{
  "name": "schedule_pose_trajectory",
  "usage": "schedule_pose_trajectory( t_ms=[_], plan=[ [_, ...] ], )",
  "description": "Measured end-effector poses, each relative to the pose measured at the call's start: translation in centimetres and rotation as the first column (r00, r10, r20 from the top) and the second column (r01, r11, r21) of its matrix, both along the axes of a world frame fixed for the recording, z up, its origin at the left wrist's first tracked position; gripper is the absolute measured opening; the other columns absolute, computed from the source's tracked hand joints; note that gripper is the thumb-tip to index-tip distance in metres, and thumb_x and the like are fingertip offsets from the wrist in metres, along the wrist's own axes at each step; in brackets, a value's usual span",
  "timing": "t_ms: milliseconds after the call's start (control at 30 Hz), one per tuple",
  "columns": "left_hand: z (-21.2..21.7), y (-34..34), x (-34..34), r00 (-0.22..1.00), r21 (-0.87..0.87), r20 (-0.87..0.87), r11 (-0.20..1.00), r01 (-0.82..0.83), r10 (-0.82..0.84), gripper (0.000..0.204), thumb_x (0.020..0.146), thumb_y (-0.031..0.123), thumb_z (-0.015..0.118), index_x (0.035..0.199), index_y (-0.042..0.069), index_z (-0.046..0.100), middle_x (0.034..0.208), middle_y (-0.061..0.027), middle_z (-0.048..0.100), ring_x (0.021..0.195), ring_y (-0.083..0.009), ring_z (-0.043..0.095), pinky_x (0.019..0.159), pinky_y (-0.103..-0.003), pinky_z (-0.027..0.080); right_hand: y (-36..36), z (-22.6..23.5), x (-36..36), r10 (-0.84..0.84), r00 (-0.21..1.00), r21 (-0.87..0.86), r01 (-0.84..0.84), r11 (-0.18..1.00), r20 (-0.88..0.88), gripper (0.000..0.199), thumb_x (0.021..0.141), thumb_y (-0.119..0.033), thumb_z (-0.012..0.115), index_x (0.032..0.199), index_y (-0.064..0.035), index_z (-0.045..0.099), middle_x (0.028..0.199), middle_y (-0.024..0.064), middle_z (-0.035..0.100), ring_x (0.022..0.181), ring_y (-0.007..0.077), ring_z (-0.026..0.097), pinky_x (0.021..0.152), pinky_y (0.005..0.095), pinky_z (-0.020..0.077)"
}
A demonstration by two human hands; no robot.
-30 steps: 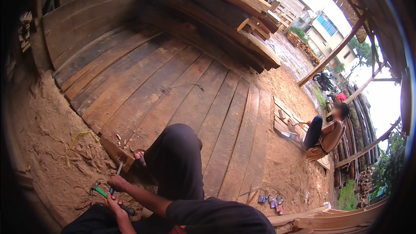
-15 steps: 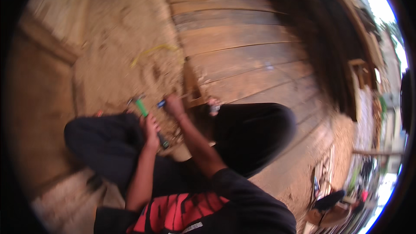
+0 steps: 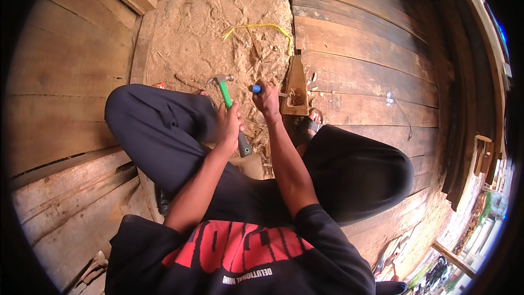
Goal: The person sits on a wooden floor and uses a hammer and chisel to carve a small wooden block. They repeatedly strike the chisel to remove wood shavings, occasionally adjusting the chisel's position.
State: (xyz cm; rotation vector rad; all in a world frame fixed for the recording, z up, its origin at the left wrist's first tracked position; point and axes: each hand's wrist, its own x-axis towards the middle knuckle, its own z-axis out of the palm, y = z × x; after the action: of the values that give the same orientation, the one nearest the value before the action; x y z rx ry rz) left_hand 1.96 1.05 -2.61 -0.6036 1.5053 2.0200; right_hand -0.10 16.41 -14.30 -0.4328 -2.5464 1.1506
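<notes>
My left hand (image 3: 228, 125) is closed round the handle of a claw hammer (image 3: 225, 92) with a green and black grip, its metal head pointing away from me. Just to its right, my right hand (image 3: 266, 100) grips a chisel (image 3: 254, 88) by its blue handle; most of the handle is hidden in the fist. The chisel's thin blade points right, toward a tapered wooden block (image 3: 295, 79). A rough hollow with shavings is cut in the block's near end. Whether the blade tip touches the wood, I cannot tell. Hammer head and chisel handle are apart.
Wood shavings and sawdust cover the ground (image 3: 202, 27), where a yellow strap (image 3: 256, 25) lies. Plank surfaces rise on the right (image 3: 365, 65) and left (image 3: 60, 90). My bent knees flank the work, and a sandalled foot (image 3: 314, 121) sits by the block. Stacked boards (image 3: 464, 76) line the far right.
The view has swung, so hands, tools and block now appear farther right and higher, and the blur has gone. Both hands keep hold of the same tools.
</notes>
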Motion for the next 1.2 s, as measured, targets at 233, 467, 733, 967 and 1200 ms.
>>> schedule_pose_trajectory(
  t_ms=[233,467,733,967,1200],
  plan=[
    [0.0,-0.1,0.1,1.000,0.015,0.020,1.000,-0.001,0.001,0.019,0.098,0.026,0.057,0.101,0.011,0.045,0.074,0.0014,0.044,0.053,-0.0063,0.040,0.043,-0.022,0.034,0.1,0.7,-0.2,0.045,0.998,-0.030,-0.046,0.998,-0.050,0.013,0.070,-0.002,0.061,0.083,-0.0031,0.060,0.075,0.0201,0.063,0.073,0.0413,0.062,0.066,0.0455,0.0505],
    [0.1,-0.2,-0.1,0.999,0.009,0.040,1.000,-0.016,0.016,0.019,0.098,0.026,0.057,0.100,0.011,0.045,0.074,0.0017,0.044,0.052,-0.0060,0.039,0.042,-0.022,0.034,0.9,1.2,-0.2,0.037,0.998,-0.086,-0.033,0.996,0.048,0.020,0.066,-0.006,0.063,0.086,-0.0013,0.061,0.078,0.0224,0.065,0.074,0.0416,0.064,0.067,0.0444,0.0513],
    [0.3,-0.1,0.1,0.998,0.044,0.060,0.999,-0.020,0.017,0.019,0.098,0.028,0.058,0.100,0.013,0.046,0.073,0.0024,0.045,0.051,-0.0058,0.040,0.042,-0.022,0.035,1.4,2.1,-0.2,0.020,0.997,-0.089,-0.013,0.996,0.081,0.011,0.071,-0.008,0.061,0.078,-0.0016,0.057,0.070,0.0232,0.062,0.068,0.0433,0.062,0.062,0.0458,0.0497],
    [1.8,-0.8,-0.6,0.986,-0.051,-0.143,0.995,0.081,-0.088,0.019,0.103,0.033,0.048,0.102,0.014,0.044,0.071,0.0034,0.044,0.049,-0.0043,0.040,0.040,-0.021,0.035,2.5,1.4,-1.5,0.010,0.995,-0.035,-0.006,0.999,0.104,0.011,0.075,-0.011,0.064,0.084,-0.0044,0.061,0.073,0.0225,0.065,0.072,0.0418,0.065,0.063,0.0457,0.0516],
    [0.1,-0.6,-1.2,0.894,-0.245,-0.361,0.952,0.184,-0.266,0.017,0.105,0.029,0.044,0.113,0.014,0.044,0.067,0.0044,0.042,0.043,-0.0027,0.035,0.036,-0.020,0.032,1.9,-1.6,-2.4,-0.010,0.999,0.076,0.006,0.997,0.054,0.010,0.077,-0.012,0.063,0.086,-0.0084,0.063,0.073,0.0230,0.064,0.071,0.0422,0.065,0.063,0.0484,0.0523]
  ],
)
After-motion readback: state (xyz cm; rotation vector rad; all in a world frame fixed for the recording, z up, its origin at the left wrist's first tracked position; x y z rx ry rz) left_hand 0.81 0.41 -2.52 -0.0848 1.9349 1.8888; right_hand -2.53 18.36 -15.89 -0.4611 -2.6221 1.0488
